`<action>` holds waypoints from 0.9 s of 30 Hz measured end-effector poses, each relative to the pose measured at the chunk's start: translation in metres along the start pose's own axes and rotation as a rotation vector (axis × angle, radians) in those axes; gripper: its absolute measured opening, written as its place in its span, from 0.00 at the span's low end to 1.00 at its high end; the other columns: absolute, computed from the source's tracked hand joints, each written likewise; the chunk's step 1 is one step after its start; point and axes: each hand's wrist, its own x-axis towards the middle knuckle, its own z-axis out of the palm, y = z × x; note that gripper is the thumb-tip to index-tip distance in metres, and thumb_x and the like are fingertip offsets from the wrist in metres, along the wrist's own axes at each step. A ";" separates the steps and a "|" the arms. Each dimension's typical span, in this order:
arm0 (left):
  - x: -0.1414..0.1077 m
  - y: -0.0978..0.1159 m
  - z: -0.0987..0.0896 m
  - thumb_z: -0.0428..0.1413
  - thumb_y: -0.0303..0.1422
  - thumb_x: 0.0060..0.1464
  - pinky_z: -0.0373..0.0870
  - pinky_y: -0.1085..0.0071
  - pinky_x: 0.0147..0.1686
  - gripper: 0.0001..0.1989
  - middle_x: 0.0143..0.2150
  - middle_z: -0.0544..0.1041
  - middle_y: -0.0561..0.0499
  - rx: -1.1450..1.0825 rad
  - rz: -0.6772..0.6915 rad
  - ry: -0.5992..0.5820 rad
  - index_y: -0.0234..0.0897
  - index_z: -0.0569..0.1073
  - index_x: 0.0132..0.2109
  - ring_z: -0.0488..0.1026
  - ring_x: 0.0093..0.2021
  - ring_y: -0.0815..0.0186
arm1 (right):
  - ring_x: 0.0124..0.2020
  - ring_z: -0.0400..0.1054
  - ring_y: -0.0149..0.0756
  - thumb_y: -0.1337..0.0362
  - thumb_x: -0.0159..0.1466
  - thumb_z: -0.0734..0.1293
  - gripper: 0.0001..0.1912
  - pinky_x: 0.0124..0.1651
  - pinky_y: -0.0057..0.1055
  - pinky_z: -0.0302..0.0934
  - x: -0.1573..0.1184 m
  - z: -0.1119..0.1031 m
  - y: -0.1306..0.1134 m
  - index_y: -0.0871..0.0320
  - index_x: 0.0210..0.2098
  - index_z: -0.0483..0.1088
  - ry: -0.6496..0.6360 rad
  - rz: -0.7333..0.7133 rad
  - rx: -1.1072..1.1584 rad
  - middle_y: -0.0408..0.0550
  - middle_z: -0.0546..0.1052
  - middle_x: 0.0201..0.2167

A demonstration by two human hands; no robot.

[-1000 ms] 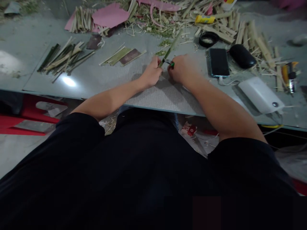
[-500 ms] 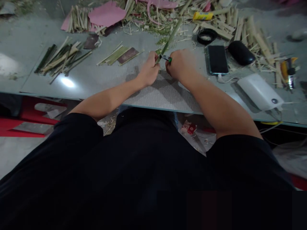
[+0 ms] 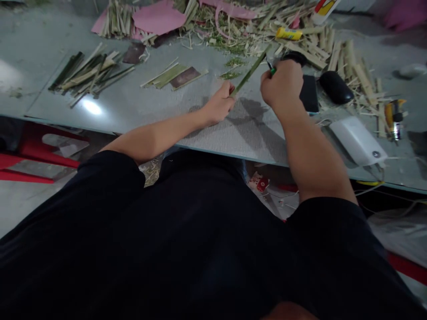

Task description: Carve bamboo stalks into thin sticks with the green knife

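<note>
My left hand [image 3: 219,104] is closed around the lower end of a green stalk strip [image 3: 251,72], which slants up and to the right over the table. In my right hand [image 3: 283,85] is a small knife [image 3: 271,69] with some green on its handle; its short blade points up and left, near the strip's far end. I cannot tell whether blade and strip touch. Left of my left hand lie flat green strips [image 3: 167,76] beside a brown rectangular piece [image 3: 184,78]. My right forearm partly covers a dark phone [image 3: 309,94].
A pile of cut stalks [image 3: 91,73] lies at the left. Along the back are shavings [image 3: 230,33], pink sheets [image 3: 159,18] and a yellow glue stick [image 3: 288,34]. On the right sit a black mouse-shaped object [image 3: 335,87], a white power bank [image 3: 356,141] with cables and split pieces [image 3: 360,66].
My right hand has moved right and away from my left hand with the knife, toward the strip's far end. The strip now leans further right. The view has shifted slightly.
</note>
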 end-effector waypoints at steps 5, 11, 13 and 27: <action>0.000 0.005 0.005 0.52 0.25 0.87 0.35 0.79 0.22 0.17 0.25 0.58 0.63 0.030 0.112 0.125 0.47 0.61 0.44 0.45 0.19 0.74 | 0.81 0.75 0.63 0.42 0.97 0.56 0.28 0.84 0.57 0.67 -0.018 0.007 -0.013 0.41 0.75 0.83 -0.012 -0.098 -0.165 0.57 0.82 0.84; 0.008 0.005 -0.001 0.56 0.24 0.84 0.36 0.75 0.24 0.17 0.25 0.59 0.62 0.008 0.096 0.173 0.45 0.65 0.43 0.47 0.19 0.73 | 0.81 0.78 0.64 0.55 0.95 0.64 0.23 0.81 0.55 0.70 -0.036 0.013 -0.031 0.53 0.76 0.86 -0.107 -0.192 -0.257 0.64 0.85 0.81; 0.011 0.003 -0.003 0.60 0.24 0.81 0.36 0.73 0.25 0.17 0.26 0.58 0.61 0.001 0.098 0.187 0.45 0.65 0.43 0.45 0.20 0.72 | 0.80 0.79 0.67 0.57 0.95 0.65 0.23 0.80 0.53 0.72 -0.039 0.014 -0.035 0.60 0.75 0.87 -0.128 -0.213 -0.290 0.71 0.85 0.78; 0.004 0.006 -0.003 0.57 0.17 0.74 0.31 0.76 0.23 0.17 0.24 0.60 0.64 -0.049 0.066 0.147 0.46 0.63 0.46 0.48 0.16 0.75 | 0.82 0.77 0.67 0.40 0.97 0.60 0.30 0.84 0.64 0.71 -0.047 0.015 -0.041 0.43 0.81 0.84 -0.148 -0.187 -0.243 0.57 0.85 0.82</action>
